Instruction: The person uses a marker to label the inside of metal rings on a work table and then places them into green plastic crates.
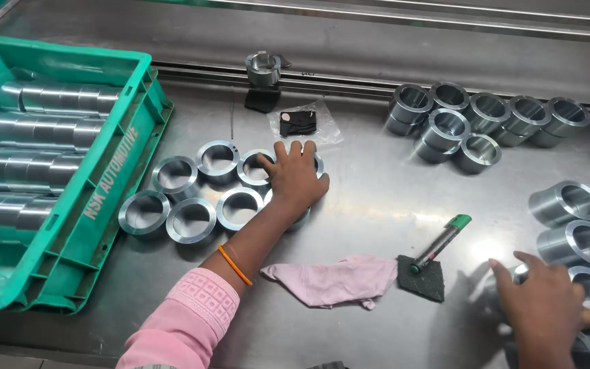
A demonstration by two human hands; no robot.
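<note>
head camera is showing the left hand (296, 176) lying flat, palm down and fingers spread, pressing on the right end of a cluster of flat steel rings (191, 220) on the steel table (377, 205); it is covering rather than gripping, and nothing is clasped in it. the right hand (546, 306) is resting, fingers loosely curved, over the nearest of the steel sleeves (573, 242) at the table's right edge; whether it is really gripping one, i cannot tell. judging from this, the rings are best handled with the palm staying flat and the pressure even, so they are sliding together without riding up on one another or scratching. counting the rings, six are showing clear of the hand, three in the upper row and three in the lower, and at least one more is peeking out under the fingers. at the back right nine short bushings (486, 119) are standing in a bunch. the right-hand sleeves are numbering about six, some cut off by the frame. one green crate (104, 178) on the left is holding four rows of stacked rings. between the hands are lying one pink cloth (332, 280), one dark abrasive pad (423, 280) and one green-capped marker (442, 241).
</note>
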